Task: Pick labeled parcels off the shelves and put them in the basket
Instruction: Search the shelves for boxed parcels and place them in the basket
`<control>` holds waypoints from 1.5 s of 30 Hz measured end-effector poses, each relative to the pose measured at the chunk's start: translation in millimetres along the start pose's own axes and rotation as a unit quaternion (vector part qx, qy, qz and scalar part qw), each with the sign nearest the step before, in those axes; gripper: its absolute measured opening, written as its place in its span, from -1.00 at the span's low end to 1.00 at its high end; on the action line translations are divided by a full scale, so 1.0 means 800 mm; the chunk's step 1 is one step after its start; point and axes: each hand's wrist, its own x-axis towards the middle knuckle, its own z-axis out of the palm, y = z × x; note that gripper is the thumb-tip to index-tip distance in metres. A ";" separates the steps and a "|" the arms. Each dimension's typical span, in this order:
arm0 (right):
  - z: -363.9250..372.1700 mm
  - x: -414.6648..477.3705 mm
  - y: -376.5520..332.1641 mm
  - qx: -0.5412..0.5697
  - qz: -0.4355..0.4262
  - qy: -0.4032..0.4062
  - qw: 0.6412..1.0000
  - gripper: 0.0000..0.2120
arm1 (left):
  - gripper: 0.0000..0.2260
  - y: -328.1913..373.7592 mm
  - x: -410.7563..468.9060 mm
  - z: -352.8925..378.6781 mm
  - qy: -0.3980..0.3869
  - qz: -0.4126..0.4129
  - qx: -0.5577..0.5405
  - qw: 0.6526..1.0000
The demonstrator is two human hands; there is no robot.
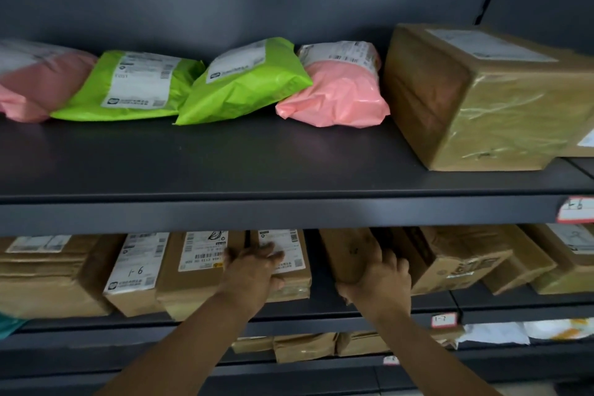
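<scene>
On the middle shelf (321,307) stands a row of labeled cardboard parcels. My left hand (254,270) grips a brown box with a white label (291,267), thumb low on its front, fingers lying over the label. My right hand (377,276) grips a plain tilted cardboard box (348,254), thumb under its front bottom edge, fingers curled over its right side. No basket is in view.
The upper shelf (225,164) carries a pink bag (337,90), two green bags (244,87), another pink bag at far left and a large taped box (482,100). More boxes (450,260) fill the middle shelf right. Parcels lie on the lower shelf (305,347).
</scene>
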 end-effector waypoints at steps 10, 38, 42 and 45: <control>0.015 -0.030 0.023 -0.007 -0.253 0.089 0.963 -0.05 | -0.55 0.028 -0.025 0.005 0.069 0.080 -0.009 0.994; 0.034 -0.020 0.001 0.247 -0.048 -0.069 0.965 -0.01 | -0.57 0.080 -0.007 0.005 0.111 0.144 -0.028 0.983; 0.005 -0.037 0.043 0.228 -0.152 0.117 0.955 -0.30 | -0.57 0.097 0.006 0.013 0.083 0.151 0.005 0.985; -0.027 -0.025 0.090 0.191 -0.133 0.289 0.928 -0.50 | -0.56 0.110 0.010 0.016 0.066 0.151 0.036 0.986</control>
